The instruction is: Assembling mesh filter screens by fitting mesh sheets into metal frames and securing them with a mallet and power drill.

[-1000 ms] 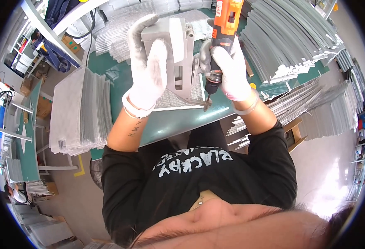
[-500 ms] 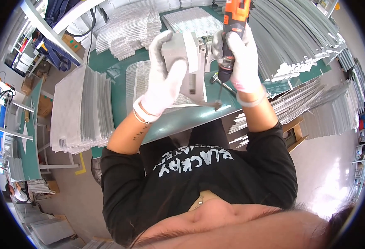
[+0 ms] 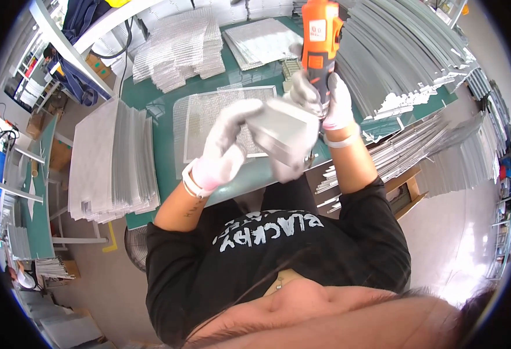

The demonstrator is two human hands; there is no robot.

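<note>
My left hand (image 3: 227, 145), in a white and grey glove, grips a grey folded metal piece (image 3: 284, 138) and holds it lifted above the green table (image 3: 162, 139). My right hand (image 3: 325, 99), gloved the same way, is closed around the handle of an orange power screwdriver (image 3: 319, 35) that stands upright just behind the metal piece. The tool's tip is hidden behind the piece and my fingers. A sheet of silver mesh (image 3: 209, 119) lies flat on the table under my left hand.
A tall stack of mesh panels (image 3: 113, 160) sits at the table's left end. More mesh stacks (image 3: 177, 49) and flat sheets (image 3: 261, 41) lie at the back. Long bundles of metal strips (image 3: 406, 52) fill the right side. Shelving (image 3: 11, 174) stands at far left.
Both hands have lifted the metal piece off the table and turned it. The screwdriver has risen and swung from tip-down on the piece to upright behind it.
</note>
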